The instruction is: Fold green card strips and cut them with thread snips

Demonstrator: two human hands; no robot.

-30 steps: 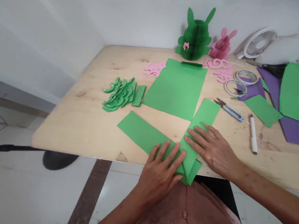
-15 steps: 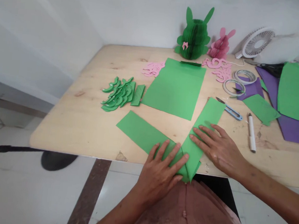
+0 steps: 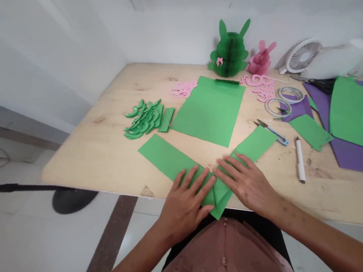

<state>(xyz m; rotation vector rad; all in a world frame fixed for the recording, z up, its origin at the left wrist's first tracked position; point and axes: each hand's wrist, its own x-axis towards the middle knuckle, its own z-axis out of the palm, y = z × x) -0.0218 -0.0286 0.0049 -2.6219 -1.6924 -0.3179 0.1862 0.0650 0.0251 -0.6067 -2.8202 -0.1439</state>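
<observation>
A long strip of green paper (image 3: 164, 152) lies folded into a V at the table's front edge, its folded corner sticking out past the edge. My left hand (image 3: 189, 196) rests with fingers spread on the left arm of the V, near the fold. Flat on the right arm, my right hand (image 3: 244, 179) has its fingers stretched out toward the left hand. The right arm's far end touches the blue-handled thread snips (image 3: 277, 135) and hides part of them. Behind the strip lies a large green sheet (image 3: 210, 113).
Cut green pieces (image 3: 145, 118) and pink scraps (image 3: 184, 89) lie on the left. A green paper bunny (image 3: 230, 53) and a pink one (image 3: 260, 60) stand at the back. To the right are tape rolls (image 3: 278, 107), a white marker (image 3: 300, 161), purple sheets (image 3: 354, 155) and a fan (image 3: 303, 56).
My right hand has moved left and closer to my left hand. The strip's right arm has swung outward, widening the V. The whole view has shifted slightly.
</observation>
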